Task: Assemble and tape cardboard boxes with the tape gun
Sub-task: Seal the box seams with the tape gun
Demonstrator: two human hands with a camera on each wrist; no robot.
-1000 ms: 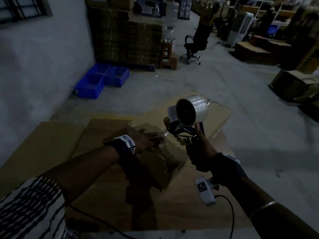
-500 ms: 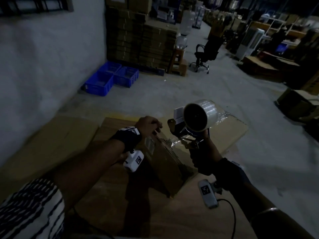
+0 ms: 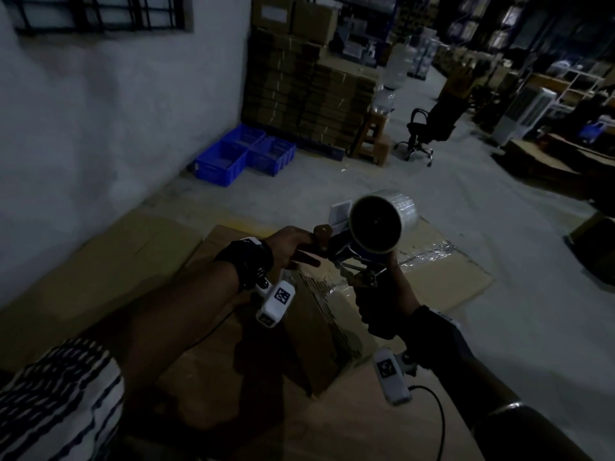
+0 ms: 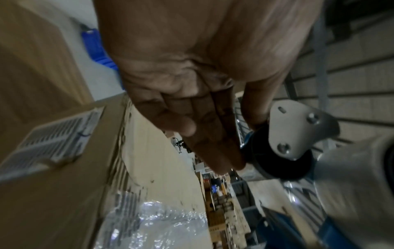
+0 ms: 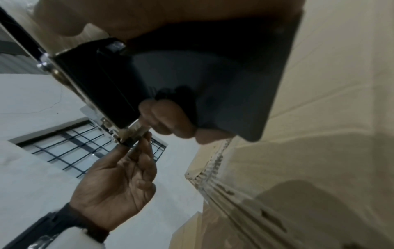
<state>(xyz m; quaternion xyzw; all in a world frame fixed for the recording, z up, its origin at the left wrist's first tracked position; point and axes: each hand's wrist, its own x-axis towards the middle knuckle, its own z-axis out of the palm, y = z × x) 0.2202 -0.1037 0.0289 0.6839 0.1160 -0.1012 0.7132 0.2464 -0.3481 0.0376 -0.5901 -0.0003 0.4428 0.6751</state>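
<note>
Crowding the bkgd: blue crates (image 3: 244, 154), stacked cartons (image 3: 309, 94), office chair (image 3: 429, 128). Cardboard box (image 3: 319, 327) lies low between arms, crinkled clear tape on top. Right hand (image 3: 382, 307) grips tape gun (image 3: 372, 234) w/ clear roll above it; left hand (image 3: 289, 247) fingertips (image 5: 147, 136) pinch at its front roller.

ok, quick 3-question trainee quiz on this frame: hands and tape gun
1. True or false: the right hand grips the handle of the tape gun.
2. Where do the left hand fingertips reach? A) the gun's front end B) the blue crates C) the office chair
3. Fill in: the tape roll is held above a ___ box.

Key: 1 true; 2 A; 3 cardboard.
</note>
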